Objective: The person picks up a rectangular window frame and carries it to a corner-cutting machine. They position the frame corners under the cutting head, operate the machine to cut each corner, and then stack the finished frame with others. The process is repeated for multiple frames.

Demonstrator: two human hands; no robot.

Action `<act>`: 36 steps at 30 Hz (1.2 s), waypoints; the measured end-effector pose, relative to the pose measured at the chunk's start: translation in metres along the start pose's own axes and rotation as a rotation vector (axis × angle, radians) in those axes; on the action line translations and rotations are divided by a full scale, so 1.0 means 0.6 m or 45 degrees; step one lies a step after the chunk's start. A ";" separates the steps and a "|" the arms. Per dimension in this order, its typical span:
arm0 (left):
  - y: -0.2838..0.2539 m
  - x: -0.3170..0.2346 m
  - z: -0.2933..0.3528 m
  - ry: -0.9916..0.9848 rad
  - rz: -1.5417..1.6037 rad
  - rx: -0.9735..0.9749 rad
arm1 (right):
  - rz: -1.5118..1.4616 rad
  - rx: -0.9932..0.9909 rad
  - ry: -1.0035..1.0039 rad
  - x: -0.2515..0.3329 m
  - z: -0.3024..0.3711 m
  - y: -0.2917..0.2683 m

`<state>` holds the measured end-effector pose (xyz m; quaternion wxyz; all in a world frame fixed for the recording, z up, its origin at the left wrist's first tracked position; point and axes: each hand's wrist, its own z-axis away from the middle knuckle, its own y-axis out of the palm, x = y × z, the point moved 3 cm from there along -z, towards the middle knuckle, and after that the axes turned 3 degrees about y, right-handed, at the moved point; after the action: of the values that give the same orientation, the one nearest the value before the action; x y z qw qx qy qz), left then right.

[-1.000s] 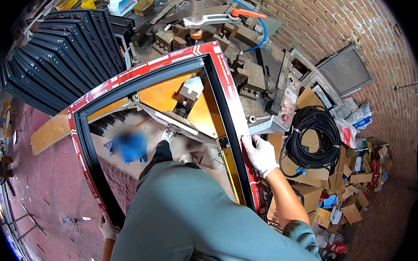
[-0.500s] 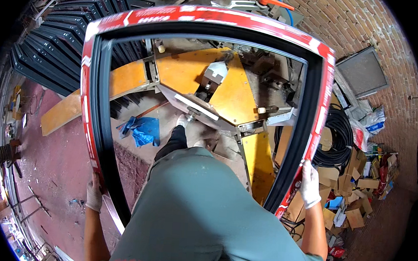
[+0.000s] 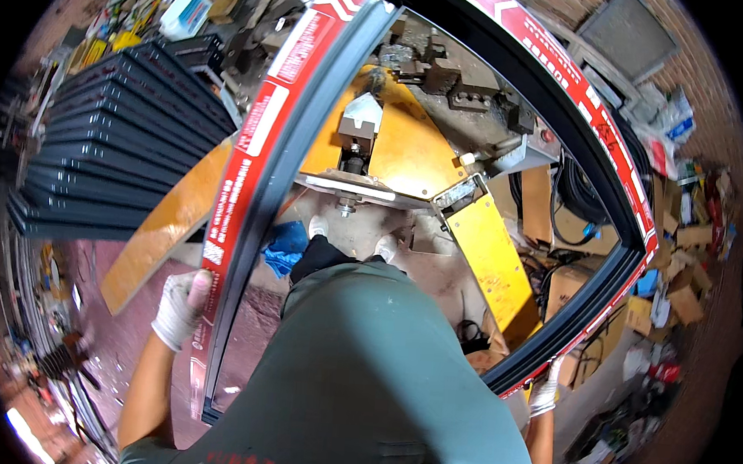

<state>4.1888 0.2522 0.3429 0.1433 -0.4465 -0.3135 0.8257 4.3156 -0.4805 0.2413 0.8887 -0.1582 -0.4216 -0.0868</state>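
A large dark grey window frame (image 3: 257,153) with red printed film along its outer faces is held up before me, tilted in the view. My left hand (image 3: 181,307), in a white glove, is closed on its left side, thumb against the red film. Low on the right, my right hand (image 3: 546,391), gloved too, grips the frame's other side; its fingers are partly hidden behind the edge. Through the opening shows a machine with yellow plates (image 3: 410,154) and a metal block (image 3: 361,117) at its middle.
Several dark frames (image 3: 121,157) are stacked on the left. A curved yellow arm (image 3: 163,228) reaches out beside them. Blue plastic (image 3: 285,248) lies near my feet. Coiled black hose (image 3: 582,190) and cardboard scraps (image 3: 687,290) lie on the right by a brick wall.
The frame has turned clockwise in the view and its far edge has come nearer. My left hand has risen along with its side; my right hand has moved lower.
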 end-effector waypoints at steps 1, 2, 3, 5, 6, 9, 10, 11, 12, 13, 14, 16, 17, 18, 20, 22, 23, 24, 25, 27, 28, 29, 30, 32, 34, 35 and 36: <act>-0.002 0.016 -0.018 0.045 -0.067 -0.007 | 0.019 0.040 0.050 -0.012 0.035 0.005; -0.010 0.004 -0.038 0.044 -0.090 0.031 | 0.051 0.233 0.152 -0.039 0.050 -0.013; -0.016 -0.009 -0.059 0.042 -0.113 0.067 | 0.035 0.172 0.183 -0.080 0.068 -0.026; -0.038 -0.013 -0.098 0.004 -0.050 0.103 | -0.012 0.060 0.246 -0.136 0.115 -0.010; -0.053 -0.007 -0.114 -0.032 -0.070 0.142 | -0.030 0.017 0.247 -0.159 0.138 0.005; -0.096 0.045 -0.175 -0.069 -0.212 0.201 | -0.084 -0.117 0.273 -0.223 0.205 0.079; -0.105 0.050 -0.190 -0.035 -0.277 0.216 | -0.063 -0.142 0.305 -0.242 0.222 0.093; -0.114 0.055 -0.204 -0.001 -0.341 0.229 | -0.043 -0.161 0.336 -0.261 0.237 0.108; -0.124 0.065 -0.219 -0.006 -0.402 0.230 | -0.033 -0.169 0.379 -0.279 0.252 0.127; -0.129 0.074 -0.233 0.017 -0.412 0.211 | -0.019 -0.204 0.413 -0.297 0.264 0.144; -0.136 0.098 -0.252 0.055 -0.460 0.228 | -0.013 -0.175 0.497 -0.292 0.285 0.178; -0.149 0.125 -0.287 0.094 -0.699 0.271 | -0.007 -0.182 0.553 -0.287 0.319 0.223; -0.152 0.142 -0.306 0.088 -0.753 0.328 | 0.006 -0.185 0.582 -0.288 0.333 0.238; -0.152 0.151 -0.323 0.103 -0.750 0.328 | 0.008 -0.271 0.545 -0.320 0.327 0.239; -0.151 0.164 -0.347 0.023 -0.790 0.393 | 0.061 -0.220 0.599 -0.320 0.347 0.260; -0.148 0.175 -0.363 0.076 -0.860 0.404 | 0.073 -0.204 0.634 -0.352 0.353 0.265; -0.144 0.189 -0.372 0.108 -0.895 0.415 | 0.073 -0.222 0.620 -0.357 0.360 0.270; -0.141 0.204 -0.380 0.077 -0.921 0.443 | 0.072 -0.240 0.605 -0.361 0.365 0.274; -0.137 0.209 -0.382 0.078 -0.936 0.474 | 0.074 -0.256 0.593 -0.357 0.368 0.282; -0.128 0.223 -0.389 0.070 -0.944 0.533 | 0.107 -0.239 0.603 -0.342 0.377 0.287; -0.123 0.234 -0.394 0.061 -0.930 0.544 | 0.115 -0.250 0.637 -0.340 0.380 0.289; -0.118 0.245 -0.398 0.051 -0.916 0.555 | 0.123 -0.260 0.670 -0.337 0.381 0.291; -0.115 0.255 -0.400 0.071 -0.911 0.531 | 0.160 -0.250 0.663 -0.332 0.380 0.292; -0.111 0.268 -0.408 0.161 -0.902 0.508 | 0.147 -0.298 0.610 -0.327 0.374 0.306; -0.113 0.269 -0.421 0.192 -0.895 0.506 | 0.137 -0.293 0.642 -0.320 0.367 0.310; -0.115 0.265 -0.424 0.170 -0.891 0.486 | 0.148 -0.307 0.654 -0.317 0.364 0.311; -0.116 0.260 -0.423 0.147 -0.887 0.467 | 0.159 -0.321 0.666 -0.315 0.360 0.314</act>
<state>4.3085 0.4847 0.1839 0.5096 -0.3263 -0.2850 0.7434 4.0949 -0.2242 0.1835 0.9441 -0.2651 -0.1535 -0.1213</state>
